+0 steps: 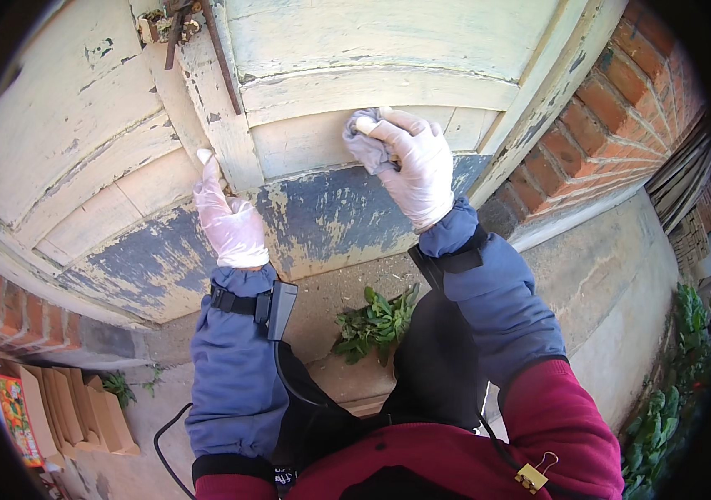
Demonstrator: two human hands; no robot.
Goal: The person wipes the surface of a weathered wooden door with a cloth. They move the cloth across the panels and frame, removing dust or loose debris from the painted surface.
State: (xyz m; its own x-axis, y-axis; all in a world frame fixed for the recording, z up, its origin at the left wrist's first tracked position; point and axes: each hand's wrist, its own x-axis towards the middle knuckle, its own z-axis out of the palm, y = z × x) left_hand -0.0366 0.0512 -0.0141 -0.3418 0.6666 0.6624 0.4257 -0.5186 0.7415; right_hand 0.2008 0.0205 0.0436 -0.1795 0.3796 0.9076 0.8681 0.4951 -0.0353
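Note:
An old wooden double door with peeling cream paint stands before me, its lower band patchy with dark blue-grey paint. My right hand, in a thin white glove, presses a crumpled grey cloth against the lower panel of the right leaf. My left hand, gloved alike, is at the meeting edge of the two leaves. Its index finger points up along the wood while the other fingers bend inward, partly hidden; whether they grip the edge cannot be told. Blue sleeve covers reach both wrists.
A rusty metal bar hangs from the latch above my left hand. Leafy green plants grow by the doorstep between my legs. Brick walls flank the door. Cardboard boxes lie at lower left; a black cable loops nearby.

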